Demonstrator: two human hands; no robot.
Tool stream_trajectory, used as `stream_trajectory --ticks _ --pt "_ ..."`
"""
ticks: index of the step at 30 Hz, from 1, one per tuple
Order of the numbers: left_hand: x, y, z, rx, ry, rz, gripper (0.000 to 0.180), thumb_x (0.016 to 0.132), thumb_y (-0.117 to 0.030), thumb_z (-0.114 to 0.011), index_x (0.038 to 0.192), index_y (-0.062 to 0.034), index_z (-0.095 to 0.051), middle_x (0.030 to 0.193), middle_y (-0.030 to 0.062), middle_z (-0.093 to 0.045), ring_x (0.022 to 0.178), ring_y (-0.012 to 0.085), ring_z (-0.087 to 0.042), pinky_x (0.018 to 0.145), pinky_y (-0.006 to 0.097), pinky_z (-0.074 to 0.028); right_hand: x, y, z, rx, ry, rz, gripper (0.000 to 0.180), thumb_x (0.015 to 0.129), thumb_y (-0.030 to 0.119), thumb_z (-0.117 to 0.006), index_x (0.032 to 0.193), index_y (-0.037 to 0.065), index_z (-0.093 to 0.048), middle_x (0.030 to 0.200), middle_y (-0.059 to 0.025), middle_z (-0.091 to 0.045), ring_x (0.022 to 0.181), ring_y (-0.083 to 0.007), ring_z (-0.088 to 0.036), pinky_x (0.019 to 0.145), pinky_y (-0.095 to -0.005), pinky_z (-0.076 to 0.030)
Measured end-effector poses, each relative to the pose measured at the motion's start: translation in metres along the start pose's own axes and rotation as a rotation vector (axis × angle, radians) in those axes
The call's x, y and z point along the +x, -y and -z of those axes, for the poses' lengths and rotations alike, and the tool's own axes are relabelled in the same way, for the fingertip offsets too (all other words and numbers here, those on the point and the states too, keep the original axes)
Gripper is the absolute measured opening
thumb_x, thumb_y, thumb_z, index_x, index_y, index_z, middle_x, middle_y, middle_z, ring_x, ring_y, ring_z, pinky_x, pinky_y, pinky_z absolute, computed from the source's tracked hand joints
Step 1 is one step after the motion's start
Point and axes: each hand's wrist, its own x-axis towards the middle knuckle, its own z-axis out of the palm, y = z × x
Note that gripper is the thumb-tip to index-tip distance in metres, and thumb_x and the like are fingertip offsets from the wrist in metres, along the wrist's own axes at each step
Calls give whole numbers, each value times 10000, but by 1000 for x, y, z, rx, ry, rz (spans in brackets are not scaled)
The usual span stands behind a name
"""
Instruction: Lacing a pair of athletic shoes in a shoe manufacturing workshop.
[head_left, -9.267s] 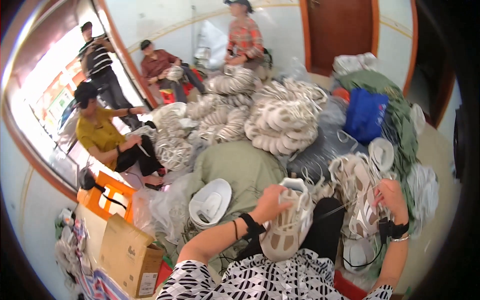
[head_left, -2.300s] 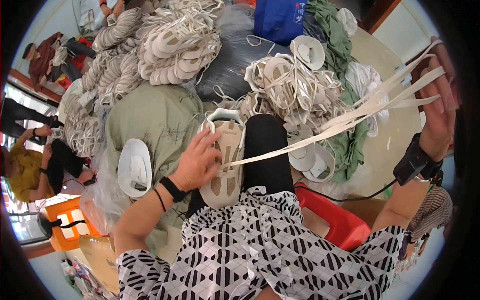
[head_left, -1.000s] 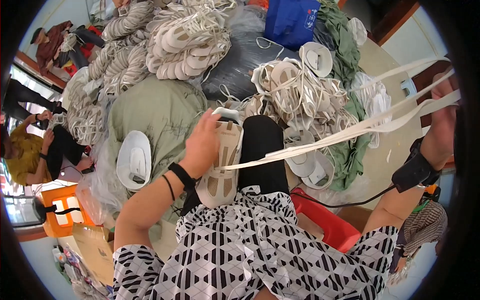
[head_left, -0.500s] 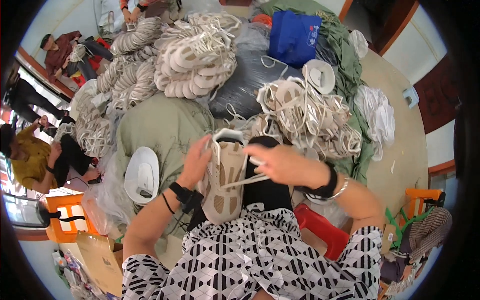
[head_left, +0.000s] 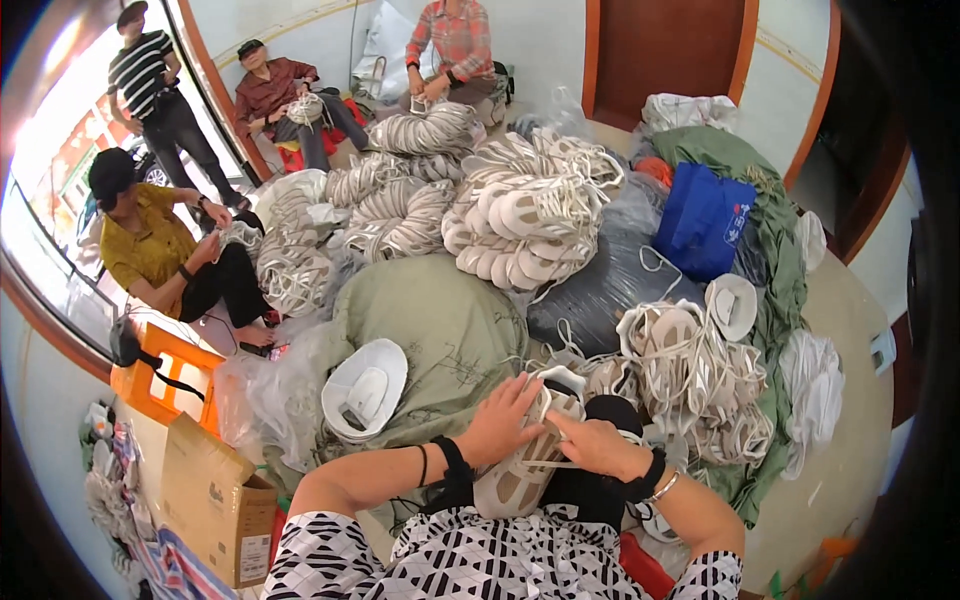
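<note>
A beige and white sneaker (head_left: 503,488) rests on my lap, its toe toward me and its collar away from me. My left hand (head_left: 502,422) holds the sneaker's left side, its fingers reaching over the upper near the eyelets. From the right, my right hand (head_left: 603,447) bends over the tongue area, closed, with its fingertips close to those of the left. A pale shoelace (head_left: 545,463) runs across the upper to beneath my right hand; the exact pinch is hidden. The sneaker's middle is partly covered by both hands.
Bundled sneakers (head_left: 540,205) heap up ahead, with another pile (head_left: 690,370) at right. A white bowl-shaped container (head_left: 365,390) sits on green cloth (head_left: 430,310). A blue bag (head_left: 705,220) lies beyond. At left are a cardboard box (head_left: 215,500), an orange stool (head_left: 165,370) and several people.
The view has tilted up and turned left, showing more of the room. My right hand has come in over the sneaker, closer to the left hand, which has also shifted onto the upper.
</note>
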Motion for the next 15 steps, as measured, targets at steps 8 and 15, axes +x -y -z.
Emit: stream_trajectory --ticks 8,15 --pt "-4 -12 -6 196 -58 -244 758 804 -287 -681 1443 -117 -311 1484 171 -288 1335 355 -323 1055 464 -329 -24 10 60 523 -62 -291 249 889 104 -566 1131 67 -610 706 -77 -639 547 -131 -619 491 -259 -493" --pt "3 -6 13 91 117 -727 370 752 -107 -647 1119 -152 -631 1203 59 -554 1135 285 -498 978 453 -374 -62 44 168 487 -609 -95 230 927 140 -520 1104 19 -605 762 -49 -614 533 -83 -567 504 -206 -465"
